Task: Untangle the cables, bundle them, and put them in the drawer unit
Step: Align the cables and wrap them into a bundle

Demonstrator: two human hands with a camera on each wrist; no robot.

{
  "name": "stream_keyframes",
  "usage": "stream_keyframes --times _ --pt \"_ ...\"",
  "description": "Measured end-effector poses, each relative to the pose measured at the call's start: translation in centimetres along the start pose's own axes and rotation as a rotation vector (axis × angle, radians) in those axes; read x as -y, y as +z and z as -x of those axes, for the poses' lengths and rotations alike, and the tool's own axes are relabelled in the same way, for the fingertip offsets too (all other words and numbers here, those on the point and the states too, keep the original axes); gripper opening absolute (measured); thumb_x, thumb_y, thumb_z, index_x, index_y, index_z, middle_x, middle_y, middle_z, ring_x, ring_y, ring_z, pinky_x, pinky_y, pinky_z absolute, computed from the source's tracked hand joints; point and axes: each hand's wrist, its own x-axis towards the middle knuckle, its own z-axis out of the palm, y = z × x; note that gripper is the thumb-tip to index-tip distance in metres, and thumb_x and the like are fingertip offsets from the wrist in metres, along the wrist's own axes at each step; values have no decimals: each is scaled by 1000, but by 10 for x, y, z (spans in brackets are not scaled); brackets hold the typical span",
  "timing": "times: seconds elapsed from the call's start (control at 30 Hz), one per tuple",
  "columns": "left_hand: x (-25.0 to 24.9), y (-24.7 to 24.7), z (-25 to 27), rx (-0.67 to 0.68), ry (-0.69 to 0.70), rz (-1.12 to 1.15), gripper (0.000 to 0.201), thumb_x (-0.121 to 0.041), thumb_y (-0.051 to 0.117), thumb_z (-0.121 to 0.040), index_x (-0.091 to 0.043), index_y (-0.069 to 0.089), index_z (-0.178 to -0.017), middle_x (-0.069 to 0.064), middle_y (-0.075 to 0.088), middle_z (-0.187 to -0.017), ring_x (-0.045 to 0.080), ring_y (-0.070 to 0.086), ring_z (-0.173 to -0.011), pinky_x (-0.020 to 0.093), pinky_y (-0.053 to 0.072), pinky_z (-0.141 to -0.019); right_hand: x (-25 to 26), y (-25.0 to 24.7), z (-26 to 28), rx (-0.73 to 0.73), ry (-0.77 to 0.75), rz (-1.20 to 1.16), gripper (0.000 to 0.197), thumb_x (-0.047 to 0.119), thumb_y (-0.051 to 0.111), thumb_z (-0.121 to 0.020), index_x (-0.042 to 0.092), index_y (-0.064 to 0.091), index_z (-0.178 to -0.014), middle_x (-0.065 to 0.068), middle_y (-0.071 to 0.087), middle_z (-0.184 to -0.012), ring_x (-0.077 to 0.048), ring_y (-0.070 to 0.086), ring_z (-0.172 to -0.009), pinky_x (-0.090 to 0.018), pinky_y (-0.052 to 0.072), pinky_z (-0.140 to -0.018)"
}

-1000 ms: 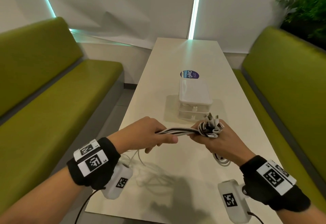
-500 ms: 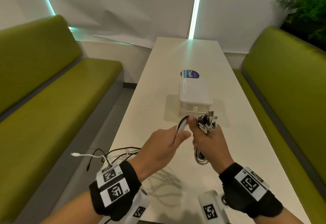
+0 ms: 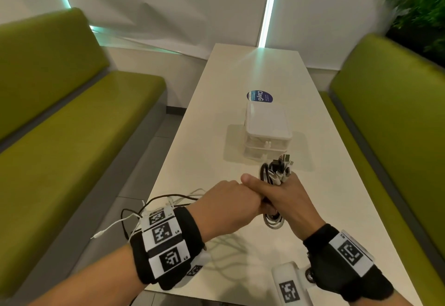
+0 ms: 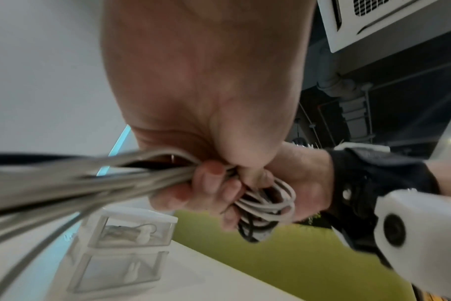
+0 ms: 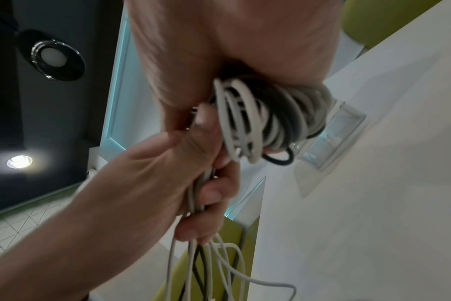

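Fingers [image 5: 211, 195] round cables [image 5: 268, 116], drawer unit [image 3: 267, 134] beyond

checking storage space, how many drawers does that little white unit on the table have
2, stacked: the top drawer with a white cable already inside, and the bottom drawer right under it. Both are closed; none seems hidden.

The long white table [image 3: 240, 84] ran away from me toward the far wall. A round blue sticker [image 3: 259, 95] lay flat on the table near its middle. A green bench [image 3: 72, 118] stood along the table's left side, and another green bench [image 3: 390, 113] along its right side. A leafy plant [image 3: 421, 9] rose behind the right bench's backrest, past the table's far right corner. A glowing light strip [image 3: 269, 7] ran up the wall just beyond the table's far end. Above the table, I saw a round ceiling lamp [image 5: 52, 55] set in a dark ceiling.
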Motion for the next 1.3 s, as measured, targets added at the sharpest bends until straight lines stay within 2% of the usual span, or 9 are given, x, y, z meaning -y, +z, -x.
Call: stream_keyframes --times 0.1,0.23,0.4,0.5,0.63,0.77,0.87,1.03,1.3 --pt "-4 -3 3 -38 -48 -33 22 -18 37 -102 -13 57 -110 11 61 -94 27 40 -63 36 26 -57 -5 3 -4 -70 -55 61 34 26 82 -74 0 60 -73 -13 67 -68 -24 68 -67 -40 57 -59" --pt "-9 -8 7 -58 -64 -22 12 -10 50 -94 -10 62 -92 11 63 -81 31 53 -59 35 25 -52 -5 6 -4 -39 -51 67 7 17 76 -80 12 71 -81 1 73 -82 -12 67 -77 -28 52 -69" --pt "-9 -6 9 -33 -47 -36 14 -10 50 -92 -13 64 -92 8 63 -81 23 33 -54 29 7 -44 -8 9 -1 -69 26 32 36 41 82 -68 18 69 -92 -6 74 -87 -18 71 -86 -35 55 -76" --pt "-9 -8 13 -20 -32 -57 4 -11 64 -82 -14 66 -85 7 63 -71 20 25 -48 26 0 -43 -7 9 1 -51 49 58 38 39 81 -71 6 71 -86 -11 74 -83 -25 71 -82 -36 56 -67" --pt "-11 8 8 -119 -51 25 21 -19 39 -99 -10 58 -102 12 64 -90 28 46 -59 32 19 -45 -5 11 2 -74 86 25 34 31 77 -79 -2 68 -87 -11 75 -83 -24 72 -81 -46 58 -76" --pt "-9 15 10 -288 -166 483 28 -43 38 -100 -17 46 -109 7 65 -92 32 60 -73 41 46 -63 4 9 -2 -150 79 -198 22 25 73 -82 6 64 -88 -21 72 -81 -35 72 -81 -49 58 -71" --pt "-4 12 13 -308 -243 569 40 -56 40 -95 -17 50 -99 5 64 -79 26 57 -68 38 45 -62 7 10 -3 -160 46 -328 30 27 72 -81 4 62 -96 -26 70 -81 -39 70 -78 -44 57 -64" --pt "4 18 15 -201 -247 575 64 -74 31 -80 -13 47 -72 -1 46 -56 19 44 -55 32 30 -53 15 0 -5 -159 31 -469 21 27 70 -79 9 61 -85 -11 62 -65 -30 65 -63 -40 56 -64" --pt "31 30 17 -15 -207 934 41 -46 72 -79 -7 64 -67 -5 52 -45 12 49 -40 26 43 -52 26 -7 -1 53 99 -582 47 38 65 -82 15 35 -55 -2 22 -49 -15 31 -40 -31 46 -50"
